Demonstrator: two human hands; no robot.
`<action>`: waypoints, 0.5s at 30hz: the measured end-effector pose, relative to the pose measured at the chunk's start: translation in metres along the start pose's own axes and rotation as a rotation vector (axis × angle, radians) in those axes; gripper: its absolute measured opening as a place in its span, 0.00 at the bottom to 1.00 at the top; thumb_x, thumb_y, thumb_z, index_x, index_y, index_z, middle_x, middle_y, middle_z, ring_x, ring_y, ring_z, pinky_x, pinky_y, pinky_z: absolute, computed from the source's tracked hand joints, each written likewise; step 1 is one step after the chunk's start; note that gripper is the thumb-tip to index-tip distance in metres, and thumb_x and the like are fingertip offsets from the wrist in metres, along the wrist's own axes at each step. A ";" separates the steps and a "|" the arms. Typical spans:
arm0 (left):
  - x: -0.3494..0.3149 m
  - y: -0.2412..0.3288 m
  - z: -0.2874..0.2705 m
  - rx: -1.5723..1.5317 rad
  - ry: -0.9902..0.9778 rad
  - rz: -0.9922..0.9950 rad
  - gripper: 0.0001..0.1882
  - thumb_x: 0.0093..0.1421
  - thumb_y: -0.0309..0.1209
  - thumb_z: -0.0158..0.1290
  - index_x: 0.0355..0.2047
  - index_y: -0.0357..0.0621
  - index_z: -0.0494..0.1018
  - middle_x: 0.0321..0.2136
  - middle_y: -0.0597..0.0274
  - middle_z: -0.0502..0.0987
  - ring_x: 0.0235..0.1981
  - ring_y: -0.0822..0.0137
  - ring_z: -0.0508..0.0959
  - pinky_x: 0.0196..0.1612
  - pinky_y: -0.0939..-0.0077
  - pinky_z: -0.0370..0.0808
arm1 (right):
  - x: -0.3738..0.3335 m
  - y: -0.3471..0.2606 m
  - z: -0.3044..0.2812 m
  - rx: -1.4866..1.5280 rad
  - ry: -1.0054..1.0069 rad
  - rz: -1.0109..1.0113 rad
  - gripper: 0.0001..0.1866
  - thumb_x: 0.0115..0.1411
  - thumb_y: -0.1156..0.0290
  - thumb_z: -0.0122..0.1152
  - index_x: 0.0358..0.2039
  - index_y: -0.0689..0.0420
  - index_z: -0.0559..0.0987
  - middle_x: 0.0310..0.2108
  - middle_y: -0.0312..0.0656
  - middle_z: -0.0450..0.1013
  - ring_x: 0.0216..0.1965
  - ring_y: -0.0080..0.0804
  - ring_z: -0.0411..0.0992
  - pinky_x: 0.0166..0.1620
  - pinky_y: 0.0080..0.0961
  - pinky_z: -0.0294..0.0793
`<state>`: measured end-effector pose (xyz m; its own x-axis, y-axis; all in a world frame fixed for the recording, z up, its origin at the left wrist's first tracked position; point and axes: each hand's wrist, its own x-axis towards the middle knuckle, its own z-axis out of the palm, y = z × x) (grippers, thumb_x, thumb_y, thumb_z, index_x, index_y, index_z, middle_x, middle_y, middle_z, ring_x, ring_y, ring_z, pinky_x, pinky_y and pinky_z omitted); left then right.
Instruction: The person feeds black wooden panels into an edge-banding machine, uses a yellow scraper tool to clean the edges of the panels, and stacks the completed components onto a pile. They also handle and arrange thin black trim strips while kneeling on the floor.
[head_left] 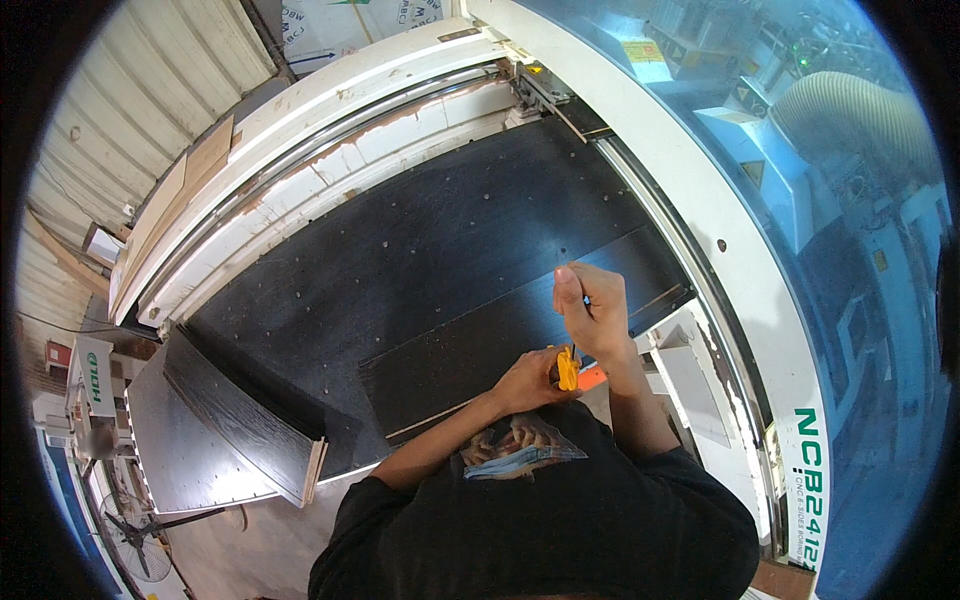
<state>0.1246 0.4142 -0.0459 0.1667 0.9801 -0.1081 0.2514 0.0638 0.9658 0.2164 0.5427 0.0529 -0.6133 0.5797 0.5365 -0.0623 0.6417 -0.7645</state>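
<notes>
My left hand is closed around a small yellow tool with dark parts, close to my body; its exact kind cannot be made out. Just above it, my right hand is held as a fist with the thumb on top. A short dark piece shows between the two hands, and whatever the right fingers hold is mostly hidden. Under both hands lies a long dark wood-grain panel on the black machine table. An orange thing shows beside the yellow tool, partly behind my right wrist.
Dark panels are stacked at the left, on a grey surface. A white machine frame with a rail runs along the right, beside a blue transparent cover. A white beam borders the far side. A fan stands lower left.
</notes>
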 end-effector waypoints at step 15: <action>0.002 -0.011 0.006 -0.005 0.084 0.065 0.26 0.56 0.39 0.70 0.48 0.39 0.73 0.37 0.53 0.81 0.40 0.56 0.82 0.47 0.64 0.77 | -0.006 -0.007 0.002 0.015 -0.067 -0.031 0.25 0.73 0.65 0.56 0.19 0.63 0.70 0.15 0.41 0.62 0.15 0.30 0.59 0.20 0.31 0.55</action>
<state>0.1276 0.4142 -0.0577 0.1017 0.9945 -0.0254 0.2378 0.0005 0.9713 0.2189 0.5339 0.0545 -0.6624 0.5240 0.5354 -0.0938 0.6510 -0.7533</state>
